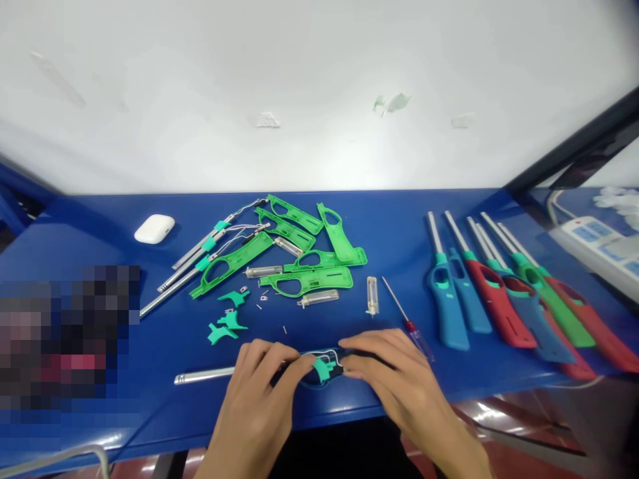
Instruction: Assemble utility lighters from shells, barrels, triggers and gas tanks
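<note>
Close to the table's front edge, an opened gas lighter lies between my hands, its metal tube (204,376) pointing left. A teal trigger (323,370) and thin white wires show inside its blue shell. My left hand (264,382) is closed around the tube end, thumb beside the trigger. My right hand (399,369) pinches the other end near a black part; its fingertips partly cover the wires. Both palms hide much of the shell. Just beyond my right hand lies a screwdriver (410,326), and a clear fuel tank (372,295) is nearby.
Green shell halves (312,283) lie mid-table with several fuel tanks, loose teal triggers (232,319) and small screws. Metal tubes with wires (192,256) and a white case (154,229) are at left. Several whole lighters (492,303) line the right, near a power strip (599,246).
</note>
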`<action>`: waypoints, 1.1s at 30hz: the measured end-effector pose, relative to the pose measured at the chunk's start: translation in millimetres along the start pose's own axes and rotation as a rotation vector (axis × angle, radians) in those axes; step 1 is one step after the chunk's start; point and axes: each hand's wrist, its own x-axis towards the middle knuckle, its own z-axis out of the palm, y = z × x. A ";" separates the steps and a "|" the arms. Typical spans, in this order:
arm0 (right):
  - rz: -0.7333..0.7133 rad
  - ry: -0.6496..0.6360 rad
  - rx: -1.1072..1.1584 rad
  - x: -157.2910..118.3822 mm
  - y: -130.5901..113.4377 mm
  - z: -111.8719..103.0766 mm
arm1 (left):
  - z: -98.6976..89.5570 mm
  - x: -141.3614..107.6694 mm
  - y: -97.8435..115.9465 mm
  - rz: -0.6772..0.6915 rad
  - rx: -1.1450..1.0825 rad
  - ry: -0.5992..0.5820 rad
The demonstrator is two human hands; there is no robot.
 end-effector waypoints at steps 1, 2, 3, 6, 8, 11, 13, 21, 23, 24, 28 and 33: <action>-0.002 0.000 0.002 -0.2 0.2 0.4 | 0.4 0.2 0.1 0.005 -0.003 0.001; -0.003 -0.001 0.004 0.0 0.1 0.4 | 0.8 0.3 0.2 0.010 -0.006 0.001; -0.004 -0.001 0.006 0.3 -0.1 0.3 | 1.3 0.3 0.2 0.014 -0.008 0.000; 0.002 -0.002 0.017 1.4 -1.0 -0.8 | 3.4 0.1 -0.1 0.017 -0.016 -0.002; 0.008 -0.005 0.029 1.3 -0.6 -1.1 | 4.6 -0.3 -0.8 0.020 -0.019 0.003; 0.012 -0.015 0.053 0.1 0.9 -1.2 | 4.4 -1.6 -1.9 0.017 -0.018 0.014; 0.026 -0.023 0.065 -0.7 1.3 -1.5 | 3.0 -3.2 -2.3 0.008 -0.017 0.023; 0.102 -0.061 0.097 -2.7 -4.1 -3.8 | 0.6 -15.0 -2.0 0.040 0.002 0.042; 0.108 -0.066 0.103 -3.4 -3.1 -3.5 | 1.1 -17.9 -3.3 0.035 0.006 0.029; 0.111 -0.070 0.103 -3.4 -2.2 -3.4 | 1.4 -19.2 -4.3 0.031 0.009 0.019; 0.115 -0.115 0.076 0.7 0.7 -4.8 | 3.6 -24.6 -9.4 0.036 0.027 -0.007; 0.032 -0.247 -0.009 17.4 1.3 -10.6 | 7.5 -31.8 -15.0 0.077 0.038 -0.005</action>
